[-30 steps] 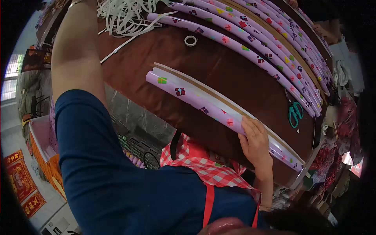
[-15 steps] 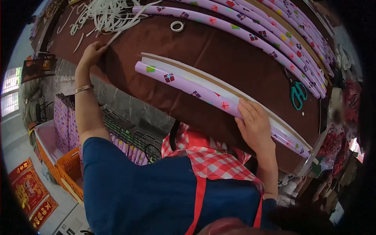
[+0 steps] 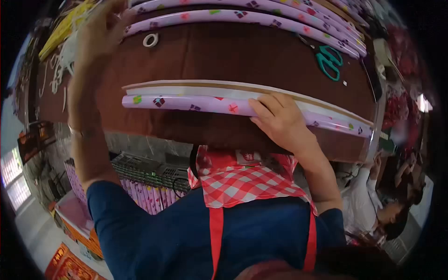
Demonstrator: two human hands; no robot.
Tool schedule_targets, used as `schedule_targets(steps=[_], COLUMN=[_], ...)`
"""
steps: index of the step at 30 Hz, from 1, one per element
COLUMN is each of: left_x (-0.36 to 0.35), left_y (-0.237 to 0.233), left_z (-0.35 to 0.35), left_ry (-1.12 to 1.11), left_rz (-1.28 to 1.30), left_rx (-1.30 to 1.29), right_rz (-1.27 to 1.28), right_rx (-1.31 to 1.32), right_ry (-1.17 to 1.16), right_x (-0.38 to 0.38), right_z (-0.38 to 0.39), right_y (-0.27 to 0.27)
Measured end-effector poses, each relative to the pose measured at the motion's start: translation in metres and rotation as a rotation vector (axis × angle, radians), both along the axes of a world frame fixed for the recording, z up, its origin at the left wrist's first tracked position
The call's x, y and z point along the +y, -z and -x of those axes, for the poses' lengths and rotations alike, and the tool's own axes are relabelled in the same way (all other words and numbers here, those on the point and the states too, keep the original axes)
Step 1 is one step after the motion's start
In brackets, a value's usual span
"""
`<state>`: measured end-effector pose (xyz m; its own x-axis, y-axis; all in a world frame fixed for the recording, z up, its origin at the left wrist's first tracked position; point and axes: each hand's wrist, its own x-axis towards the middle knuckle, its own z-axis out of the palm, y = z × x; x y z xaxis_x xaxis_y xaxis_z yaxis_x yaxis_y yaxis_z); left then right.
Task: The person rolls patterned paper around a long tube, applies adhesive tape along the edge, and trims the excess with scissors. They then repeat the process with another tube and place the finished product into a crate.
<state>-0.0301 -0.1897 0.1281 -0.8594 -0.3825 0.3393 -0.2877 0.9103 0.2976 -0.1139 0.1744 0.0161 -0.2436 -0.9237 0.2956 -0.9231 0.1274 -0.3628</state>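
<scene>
A roll of purple gift-patterned paper (image 3: 177, 102) lies across the brown tabletop, its white and tan edge strip (image 3: 186, 87) showing along the far side. My right hand (image 3: 280, 116) rests over the middle of this roll, fingers curled on it. My left hand (image 3: 105, 23) is raised at the upper left, near the left ends of other purple rolls (image 3: 224, 16); motion smears its fingers, and what it may hold cannot be made out. Just right of it is a white tape ring (image 3: 150, 40).
Teal scissors (image 3: 329, 62) lie at the table's right. White strips (image 3: 58, 70) and a yellow bundle (image 3: 63, 32) are at the upper left. Packed purple rolls (image 3: 144, 196) stand below the near edge. Another person (image 3: 366, 200) is at the lower right.
My left hand has gone up and away from the white strips toward the far rolls. My right hand stays on the roll, fingers more bent. The camera view has turned.
</scene>
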Motion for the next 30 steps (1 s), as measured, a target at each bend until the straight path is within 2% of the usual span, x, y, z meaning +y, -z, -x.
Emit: schedule_targets(steps=[1, 2, 4, 7, 10, 14, 16, 18, 20, 30], left_x=[0.039, 0.084, 0.148, 0.183, 0.180, 0.162, 0.158, 0.154, 0.157, 0.146], left_y=[0.032, 0.040, 0.072, 0.103, 0.115, 0.101, 0.088, 0.085, 0.086, 0.091], left_z=[-0.005, -0.012, -0.022, -0.021, -0.024, -0.024, -0.022, -0.024, -0.026, -0.030], left_ry=[0.305, 0.534, 0.633, 0.557, 0.539, 0.606, 0.598, 0.622, 0.587, 0.532], left_rz=[-0.058, 0.029, 0.017, 0.024, 0.073, 0.128, 0.147, 0.179, 0.212, 0.280], left_rx=[0.065, -0.122, -0.156, -0.129, -0.137, -0.184, -0.222, -0.171, -0.188, -0.230], right_rz=[0.004, 0.003, -0.018, 0.069, 0.104, 0.100, -0.030, 0.015, -0.007, 0.073], right_rx=[-0.003, -0.001, 0.019, 0.140, 0.252, 0.285, 0.299, 0.336, 0.467, 0.358], right_ry=[-0.002, -0.006, 0.031, 0.050, 0.128, 0.165, 0.202, 0.229, 0.271, 0.213], right_x=[0.000, 0.000, 0.000, -0.003, -0.005, 0.020, 0.044, 0.055, 0.058, 0.088], right_z=[0.000, 0.000, 0.000, -0.002, -0.003, 0.011, 0.025, 0.028, 0.028, 0.042], right_y=[0.001, 0.001, 0.007, 0.014, 0.019, 0.011, 0.011, 0.010, 0.012, 0.012])
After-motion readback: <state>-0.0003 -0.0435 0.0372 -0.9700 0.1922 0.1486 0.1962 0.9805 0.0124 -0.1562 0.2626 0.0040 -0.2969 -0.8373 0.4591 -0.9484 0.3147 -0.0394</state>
